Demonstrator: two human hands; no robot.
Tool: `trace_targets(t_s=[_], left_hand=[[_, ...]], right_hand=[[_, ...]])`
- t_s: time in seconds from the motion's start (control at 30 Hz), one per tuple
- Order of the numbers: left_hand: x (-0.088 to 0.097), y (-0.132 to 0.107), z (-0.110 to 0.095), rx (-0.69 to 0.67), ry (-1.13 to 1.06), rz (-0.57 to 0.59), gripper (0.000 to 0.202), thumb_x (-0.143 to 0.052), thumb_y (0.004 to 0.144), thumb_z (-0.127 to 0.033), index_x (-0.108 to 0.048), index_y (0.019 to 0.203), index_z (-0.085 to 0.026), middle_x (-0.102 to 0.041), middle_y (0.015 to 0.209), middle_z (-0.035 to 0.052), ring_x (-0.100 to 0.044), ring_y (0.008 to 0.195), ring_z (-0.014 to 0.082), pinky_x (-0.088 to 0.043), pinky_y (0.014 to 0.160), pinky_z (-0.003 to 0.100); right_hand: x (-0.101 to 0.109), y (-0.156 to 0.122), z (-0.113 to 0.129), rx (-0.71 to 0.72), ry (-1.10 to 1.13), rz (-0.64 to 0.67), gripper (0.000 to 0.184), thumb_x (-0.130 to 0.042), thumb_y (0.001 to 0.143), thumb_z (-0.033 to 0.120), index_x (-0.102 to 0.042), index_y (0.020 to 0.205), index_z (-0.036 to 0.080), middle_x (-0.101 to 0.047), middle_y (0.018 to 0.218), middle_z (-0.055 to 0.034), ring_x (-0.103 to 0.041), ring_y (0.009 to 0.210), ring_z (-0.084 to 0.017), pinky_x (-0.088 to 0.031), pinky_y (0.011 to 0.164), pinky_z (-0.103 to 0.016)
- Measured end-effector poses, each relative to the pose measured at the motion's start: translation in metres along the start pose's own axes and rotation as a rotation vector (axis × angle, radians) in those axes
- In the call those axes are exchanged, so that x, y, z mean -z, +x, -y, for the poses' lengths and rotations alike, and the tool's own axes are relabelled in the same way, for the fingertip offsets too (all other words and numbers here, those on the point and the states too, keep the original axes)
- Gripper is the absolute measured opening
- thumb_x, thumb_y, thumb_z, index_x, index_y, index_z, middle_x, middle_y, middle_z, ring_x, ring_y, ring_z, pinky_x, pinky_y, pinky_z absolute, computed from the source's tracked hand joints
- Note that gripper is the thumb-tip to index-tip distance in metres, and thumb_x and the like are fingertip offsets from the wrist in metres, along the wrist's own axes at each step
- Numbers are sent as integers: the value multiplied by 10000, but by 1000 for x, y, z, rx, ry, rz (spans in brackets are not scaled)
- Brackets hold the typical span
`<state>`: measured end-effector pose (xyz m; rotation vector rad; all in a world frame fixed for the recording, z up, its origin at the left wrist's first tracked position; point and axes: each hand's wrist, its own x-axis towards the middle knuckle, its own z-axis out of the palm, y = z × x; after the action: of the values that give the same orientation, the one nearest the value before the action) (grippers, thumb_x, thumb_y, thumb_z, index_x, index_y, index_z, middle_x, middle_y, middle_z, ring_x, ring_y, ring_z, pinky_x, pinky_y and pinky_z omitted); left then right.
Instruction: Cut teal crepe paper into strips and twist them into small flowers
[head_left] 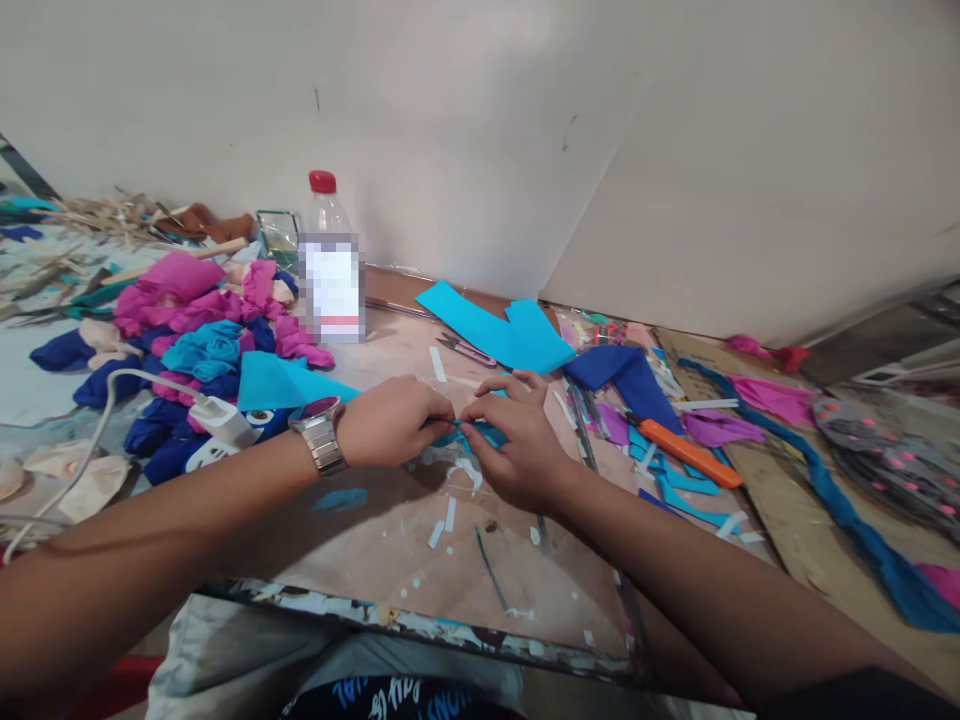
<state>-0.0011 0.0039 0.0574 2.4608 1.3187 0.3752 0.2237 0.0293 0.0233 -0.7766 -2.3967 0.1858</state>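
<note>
My left hand [397, 420], with a metal-band watch [326, 445] on its wrist, pinches a small piece of teal-blue crepe-like material [491, 435]. Fingers of my right hand [517, 440] pinch the same piece, so the two hands almost meet over the board [337, 540]. Much of the piece is hidden by the fingers. Beyond the hands lie a bright blue folded strip [480, 322] and small pink-handled thread snips [469, 350]. Another bright blue piece [289, 380] is behind my left wrist.
To the left are a heap of pink and blue crumpled rosettes [180, 310], a white charger plug [225, 420] and its cable. A red-capped bottle [328, 210] stands near the wall. At right lie an orange utility knife [686, 452], scraps and a long teal strip [832, 500].
</note>
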Motion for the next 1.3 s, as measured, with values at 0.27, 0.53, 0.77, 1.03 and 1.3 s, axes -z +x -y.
trace_targets(t_s=[0.27,0.53,0.77,1.03,1.3], left_hand=[[1,0,-2,20,24,16,313,-539,1007,-306,-786,869,-172,-753,758,75,-604,643,181,-264,590,316],[3,-2,-6,41,-13,32,251,-557,976,-274,-770,894,-169,-746,760,56,-603,659,177,-273,604,310],[5,-1,-7,71,-71,46,242,-546,960,-260,-748,867,-164,-722,742,44,-564,628,159,-265,604,308],[3,-1,-5,88,-117,66,251,-533,949,-276,-711,815,-160,-681,708,33,-516,606,143,-257,607,307],[6,0,-2,80,-136,103,273,-524,960,-302,-718,840,-152,-684,724,31,-531,629,146,-264,609,306]], right_hand=[[1,0,1,-4,8,-2,43,-663,974,277,-702,988,265,-772,934,-9,-643,1111,-265,-216,1140,-543],[-2,0,0,32,-14,-49,32,-688,956,233,-707,960,258,-764,886,-6,-663,1074,-255,-230,1129,-536],[-1,0,-1,55,-17,-49,34,-684,958,228,-699,967,258,-771,887,-4,-663,1076,-257,-233,1130,-540],[-2,-1,-2,65,-18,-45,36,-699,964,232,-705,978,264,-784,899,-1,-653,1078,-252,-224,1141,-542],[-4,-1,-3,37,0,-68,30,-712,964,252,-720,943,272,-771,866,10,-658,1048,-247,-229,1149,-542]])
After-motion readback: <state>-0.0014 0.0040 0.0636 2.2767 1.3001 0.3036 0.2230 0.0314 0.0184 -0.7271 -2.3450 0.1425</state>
